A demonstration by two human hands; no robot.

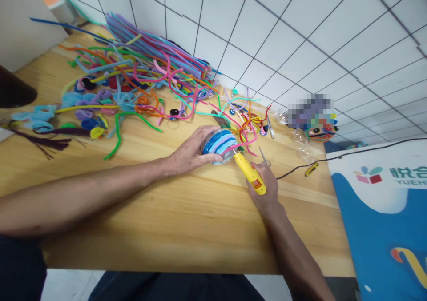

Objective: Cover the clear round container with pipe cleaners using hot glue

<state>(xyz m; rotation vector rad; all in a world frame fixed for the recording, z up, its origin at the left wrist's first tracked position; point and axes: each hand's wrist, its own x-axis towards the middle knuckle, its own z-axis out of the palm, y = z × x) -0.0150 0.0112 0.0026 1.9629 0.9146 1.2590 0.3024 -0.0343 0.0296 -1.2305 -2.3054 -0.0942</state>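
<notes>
My left hand (191, 150) is closed around a ball (218, 143) striped with dark blue, light blue and lilac pipe cleaners. The lower right part of the ball looks bare and see-through. My right hand (268, 187) grips a yellow hot glue gun (246, 168), its nozzle at the ball's right side; whether the tip touches cannot be seen. A pink pipe cleaner (252, 142) runs from the ball's surface out to the right. Just beyond my right fingers lie scissors (264, 156), partly hidden. A dark grey flat tool (219, 118) lies behind the ball.
Loose pipe cleaners (133, 78) and a bundle of straight ones (156, 47) fill the back left, against the tiled wall (267, 34). Clear plastic balls (305, 152) and a colourful decorated ball (322, 130) sit at right. Nearby are a black cord (307, 165) and a yellow cutter (311, 169).
</notes>
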